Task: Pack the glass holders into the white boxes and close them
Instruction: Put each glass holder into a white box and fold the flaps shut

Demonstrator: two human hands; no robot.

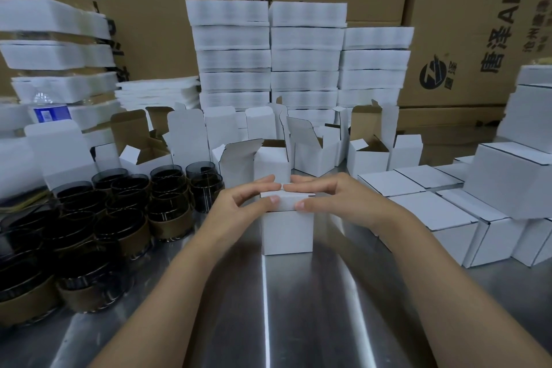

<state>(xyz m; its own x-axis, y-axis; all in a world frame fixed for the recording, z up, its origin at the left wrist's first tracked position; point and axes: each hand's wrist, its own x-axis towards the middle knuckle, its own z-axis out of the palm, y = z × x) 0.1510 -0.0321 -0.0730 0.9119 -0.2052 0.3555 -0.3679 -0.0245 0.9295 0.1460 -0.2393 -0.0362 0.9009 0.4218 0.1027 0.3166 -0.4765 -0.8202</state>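
White box (286,233): standing near centre on the metal table (298,308), directly under both hands. Left hand (248,199), right hand (324,197): straight fingers pressing its lid, thumbs touching the front edge. Glass holders (119,218): sitting left. Open boxes (313,152): standing farther back.
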